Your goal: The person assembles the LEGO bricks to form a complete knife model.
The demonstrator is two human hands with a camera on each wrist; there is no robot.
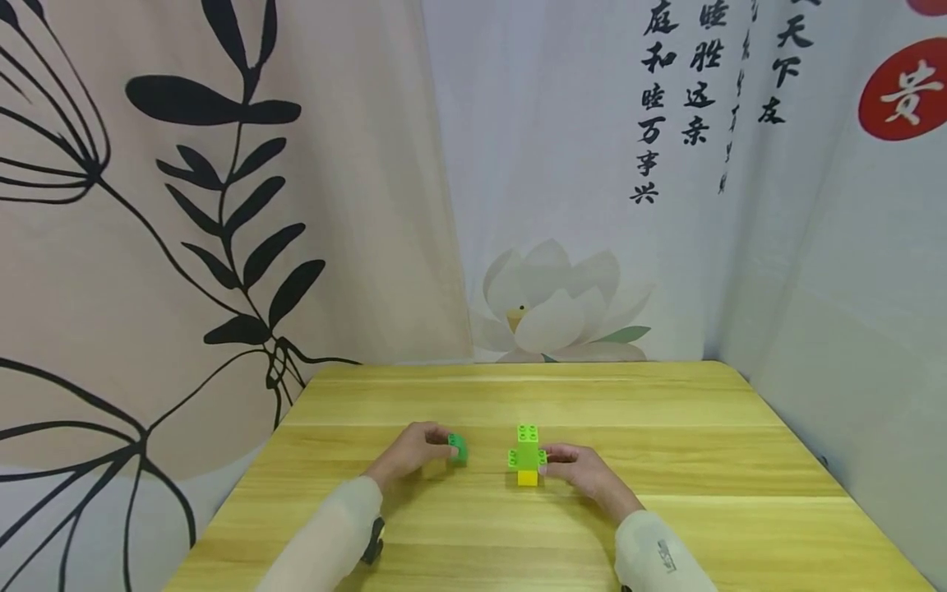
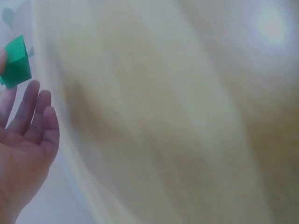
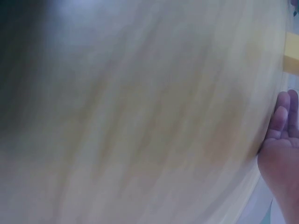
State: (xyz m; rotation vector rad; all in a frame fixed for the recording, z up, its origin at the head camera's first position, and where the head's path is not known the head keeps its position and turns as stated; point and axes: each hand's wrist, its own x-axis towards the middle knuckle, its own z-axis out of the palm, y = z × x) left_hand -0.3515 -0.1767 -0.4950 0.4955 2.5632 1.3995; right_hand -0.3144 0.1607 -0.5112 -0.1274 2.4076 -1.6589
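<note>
My left hand (image 1: 416, 450) pinches a dark green toy building block (image 1: 458, 449) with a curved outer side between thumb and fingertips. In the left wrist view the green block (image 2: 17, 61) shows at the left edge, the other fingers (image 2: 35, 109) spread below it. To its right in the head view stands an upright figure of building blocks (image 1: 528, 448): a light green column with studs on top, a small studded block at either side, a yellow block at the bottom. My right hand (image 1: 584, 473) grips this figure at its right side. Its yellow block (image 3: 292, 53) shows in the right wrist view.
Both hands work over a wooden table (image 1: 503, 543) with a light striped grain. Behind it hangs a printed curtain (image 1: 370, 205) with black plant shapes, a pale lotus and dark characters. Another pale cloth (image 1: 836, 329) borders the table's right side.
</note>
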